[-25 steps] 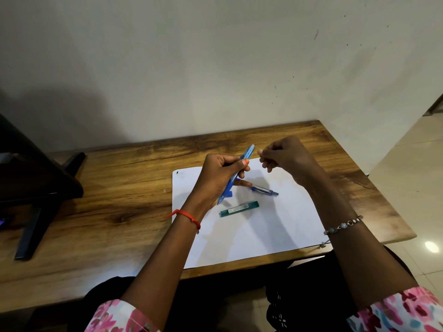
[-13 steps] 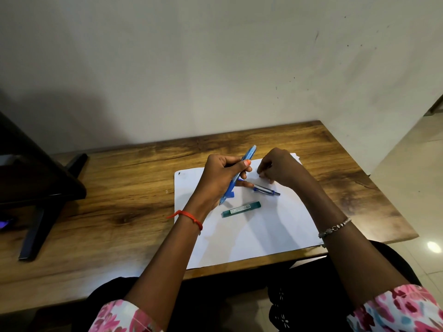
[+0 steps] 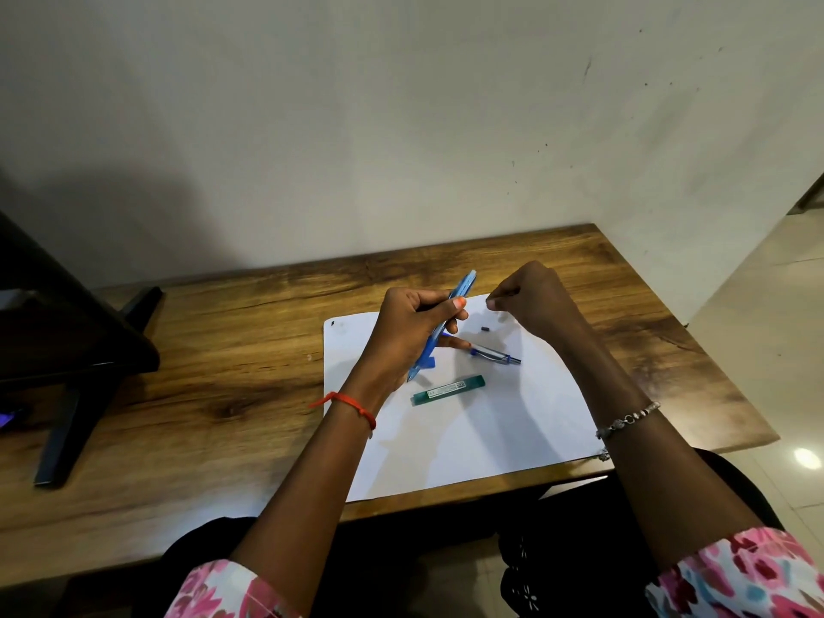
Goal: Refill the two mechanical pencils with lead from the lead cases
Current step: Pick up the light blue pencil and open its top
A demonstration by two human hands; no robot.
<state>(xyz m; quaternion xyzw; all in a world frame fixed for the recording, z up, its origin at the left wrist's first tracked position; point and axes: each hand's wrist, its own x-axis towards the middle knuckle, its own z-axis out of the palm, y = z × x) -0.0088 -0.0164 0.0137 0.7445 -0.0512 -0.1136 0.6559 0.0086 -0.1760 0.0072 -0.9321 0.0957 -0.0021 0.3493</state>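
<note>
My left hand (image 3: 412,325) grips a blue mechanical pencil (image 3: 463,285), tilted with its top end pointing up and to the right. My right hand (image 3: 530,301) hovers just right of that end, fingers curled shut; nothing shows between them. A small dark cap piece (image 3: 485,327) lies on the white paper (image 3: 512,421) under the gap between my hands. A silver and blue mechanical pencil (image 3: 497,355) lies flat on the paper, partly hidden by my left fingers. A green lead case (image 3: 448,389) lies nearer me. I see only one lead case.
The paper rests on a wooden table (image 3: 214,394) against a pale wall. A black stand (image 3: 76,350) with angled legs occupies the table's left end. The table's right edge (image 3: 731,359) drops off to a tiled floor.
My right hand dipped to the paper beside the silver pencil, then rose again. The small dark piece now lies on the paper. My left hand kept the blue pencil steady.
</note>
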